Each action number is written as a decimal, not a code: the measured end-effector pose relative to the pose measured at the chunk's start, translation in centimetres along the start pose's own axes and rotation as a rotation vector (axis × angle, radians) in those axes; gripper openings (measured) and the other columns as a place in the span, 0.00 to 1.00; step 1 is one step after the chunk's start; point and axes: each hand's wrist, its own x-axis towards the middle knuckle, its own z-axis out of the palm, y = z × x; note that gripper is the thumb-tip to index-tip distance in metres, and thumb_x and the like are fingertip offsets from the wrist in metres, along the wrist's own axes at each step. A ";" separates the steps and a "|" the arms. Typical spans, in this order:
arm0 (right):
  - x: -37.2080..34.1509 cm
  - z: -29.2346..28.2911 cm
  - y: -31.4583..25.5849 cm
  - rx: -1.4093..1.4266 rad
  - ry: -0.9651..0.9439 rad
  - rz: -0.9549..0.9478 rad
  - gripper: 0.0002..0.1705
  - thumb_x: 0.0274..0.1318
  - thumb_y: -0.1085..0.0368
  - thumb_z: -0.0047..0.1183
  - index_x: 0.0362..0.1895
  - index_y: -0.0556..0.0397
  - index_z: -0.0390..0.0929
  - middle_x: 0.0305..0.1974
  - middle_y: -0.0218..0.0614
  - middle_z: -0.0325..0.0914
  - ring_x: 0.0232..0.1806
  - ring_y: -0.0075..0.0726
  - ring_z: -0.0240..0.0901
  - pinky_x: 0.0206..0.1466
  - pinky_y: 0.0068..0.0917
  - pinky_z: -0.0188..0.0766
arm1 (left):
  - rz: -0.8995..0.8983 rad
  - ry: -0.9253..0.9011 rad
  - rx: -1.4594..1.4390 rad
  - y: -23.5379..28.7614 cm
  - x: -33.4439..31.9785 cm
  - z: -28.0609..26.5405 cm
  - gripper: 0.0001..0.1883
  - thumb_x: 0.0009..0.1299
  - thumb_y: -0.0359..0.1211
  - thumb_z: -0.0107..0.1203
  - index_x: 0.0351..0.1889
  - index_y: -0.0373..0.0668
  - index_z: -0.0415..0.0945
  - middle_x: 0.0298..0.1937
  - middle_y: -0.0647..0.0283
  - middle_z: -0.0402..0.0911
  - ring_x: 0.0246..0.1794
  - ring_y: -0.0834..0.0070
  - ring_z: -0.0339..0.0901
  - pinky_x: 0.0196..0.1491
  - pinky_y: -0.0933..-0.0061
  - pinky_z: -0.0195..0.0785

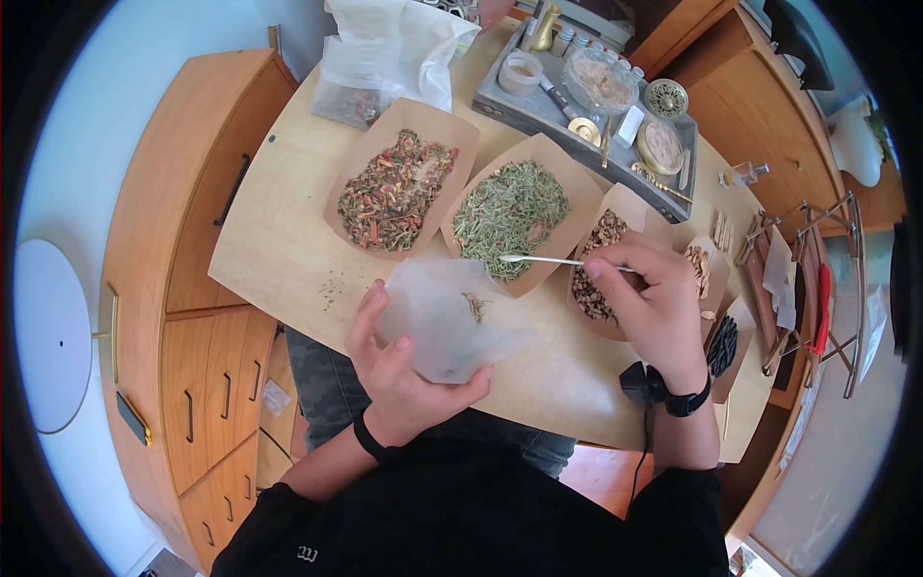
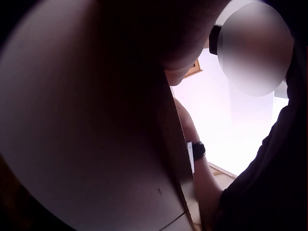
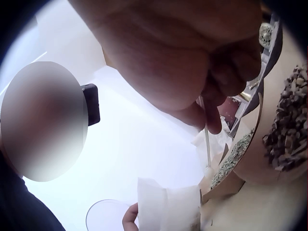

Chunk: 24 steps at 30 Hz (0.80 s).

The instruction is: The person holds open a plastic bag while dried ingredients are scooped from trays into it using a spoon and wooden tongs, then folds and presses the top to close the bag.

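Observation:
My left hand (image 1: 409,380) holds a translucent white pouch (image 1: 442,337) near the table's front edge, and a small clump of dried herb (image 1: 474,308) shows at it. Between right thumb and fingers I pinch a thin white spoon (image 1: 553,260). Its small bowl lies over the near side of the green dried herb (image 1: 514,197) in a paper tray (image 1: 567,163). My right hand (image 1: 654,298) is above the tray of brown chopped pieces (image 1: 588,288). In the right wrist view the spoon (image 3: 208,149) points down near the pouch (image 3: 168,202). The left wrist view is mostly dark.
A paper tray of mixed red and green herbs (image 1: 394,192) stands at left, with plastic bags (image 1: 385,67) behind it. A grey tray (image 1: 486,96) of jars and bowls is at the back. Black sticks (image 1: 721,346) and a folding rack (image 1: 803,288) are at right.

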 end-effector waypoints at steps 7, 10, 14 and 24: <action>-0.2 2.3 0.5 -0.082 -0.031 -0.029 0.08 0.71 0.67 0.70 0.44 0.60 0.92 0.32 0.43 0.86 0.27 0.38 0.81 0.33 0.34 0.75 | 0.025 0.020 0.001 0.0 -0.1 -0.1 0.60 0.58 0.46 0.84 0.83 0.61 0.51 0.81 0.42 0.55 0.81 0.34 0.64 0.77 0.26 0.72; 0.6 1.9 2.2 -0.162 0.111 -0.079 0.08 0.70 0.67 0.71 0.44 0.60 0.92 0.32 0.45 0.87 0.28 0.41 0.84 0.33 0.36 0.76 | 0.027 0.013 0.002 -0.1 -0.1 0.0 0.60 0.58 0.46 0.84 0.83 0.61 0.51 0.81 0.42 0.56 0.81 0.34 0.64 0.77 0.26 0.72; 0.7 0.8 1.3 -0.072 0.140 0.070 0.09 0.71 0.67 0.71 0.43 0.62 0.92 0.33 0.45 0.87 0.30 0.40 0.85 0.36 0.35 0.77 | 0.022 0.012 0.005 -0.1 -0.1 0.1 0.60 0.58 0.46 0.84 0.82 0.61 0.51 0.81 0.42 0.56 0.80 0.34 0.65 0.76 0.25 0.73; 1.3 2.3 1.5 -0.148 0.037 -0.122 0.07 0.73 0.67 0.69 0.44 0.60 0.93 0.33 0.42 0.87 0.32 0.41 0.84 0.38 0.36 0.77 | 0.027 -0.018 0.009 0.1 0.3 -0.2 0.59 0.57 0.45 0.84 0.81 0.61 0.53 0.79 0.41 0.60 0.78 0.35 0.68 0.75 0.25 0.74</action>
